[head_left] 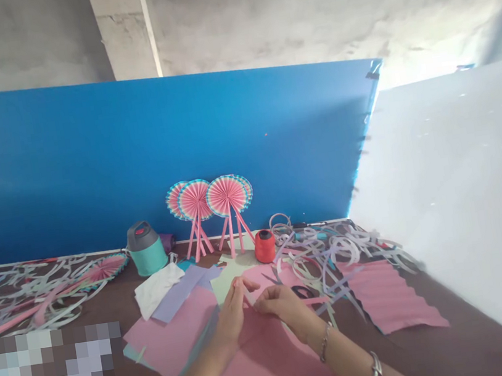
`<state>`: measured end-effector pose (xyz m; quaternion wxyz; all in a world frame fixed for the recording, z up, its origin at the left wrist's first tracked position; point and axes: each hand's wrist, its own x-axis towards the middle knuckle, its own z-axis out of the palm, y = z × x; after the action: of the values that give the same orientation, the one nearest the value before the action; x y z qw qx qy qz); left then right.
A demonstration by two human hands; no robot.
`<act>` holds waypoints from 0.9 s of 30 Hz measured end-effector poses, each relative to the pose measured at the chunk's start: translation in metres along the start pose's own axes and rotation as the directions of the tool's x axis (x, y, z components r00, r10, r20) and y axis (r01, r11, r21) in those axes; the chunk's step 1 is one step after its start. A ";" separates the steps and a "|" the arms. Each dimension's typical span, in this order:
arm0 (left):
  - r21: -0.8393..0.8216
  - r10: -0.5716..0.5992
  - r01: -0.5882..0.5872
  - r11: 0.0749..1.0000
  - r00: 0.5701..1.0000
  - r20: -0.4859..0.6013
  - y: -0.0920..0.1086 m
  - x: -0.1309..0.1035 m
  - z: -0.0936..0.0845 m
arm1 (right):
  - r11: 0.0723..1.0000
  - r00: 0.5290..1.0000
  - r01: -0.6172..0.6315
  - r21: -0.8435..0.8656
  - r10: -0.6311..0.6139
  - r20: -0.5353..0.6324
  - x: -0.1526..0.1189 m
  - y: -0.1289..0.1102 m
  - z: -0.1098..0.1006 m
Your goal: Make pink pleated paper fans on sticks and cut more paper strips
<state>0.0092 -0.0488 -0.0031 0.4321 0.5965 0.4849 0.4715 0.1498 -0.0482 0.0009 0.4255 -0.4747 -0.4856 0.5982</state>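
Observation:
My left hand [234,315] and my right hand [283,308] meet over a large pink sheet of paper [271,369]. Between their fingertips is a small pale strip of paper [249,296], pinched from both sides; its exact shape is partly hidden by my fingers. Just beyond my right hand lie scissors [302,292] with black handles, their blades pointing away to the left. A red spool of thread [264,249] stands behind them. Further back, round pink pleated paper fans [195,201] with blue-and-white edges lean against the blue panel on pink stick handles.
Left of my hands lie pink sheets [177,329], a purple sheet [179,294] and a white tissue [158,288]. A teal-and-grey container [146,251] stands behind. Tangled paper strips [344,249] and a rippled pink sheet [397,295] lie right. A blue panel [87,155] bounds the back.

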 end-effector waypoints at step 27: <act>-0.040 -0.126 0.128 0.991 0.990 0.062 0.009 -0.005 -0.001 | 0.996 0.999 -0.044 -0.076 0.044 0.002 -0.001 -0.004 -0.003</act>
<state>0.0088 -0.0550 0.0050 0.4886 0.5685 0.4983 0.4356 0.1527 -0.0479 0.0053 0.3931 -0.5001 -0.4981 0.5893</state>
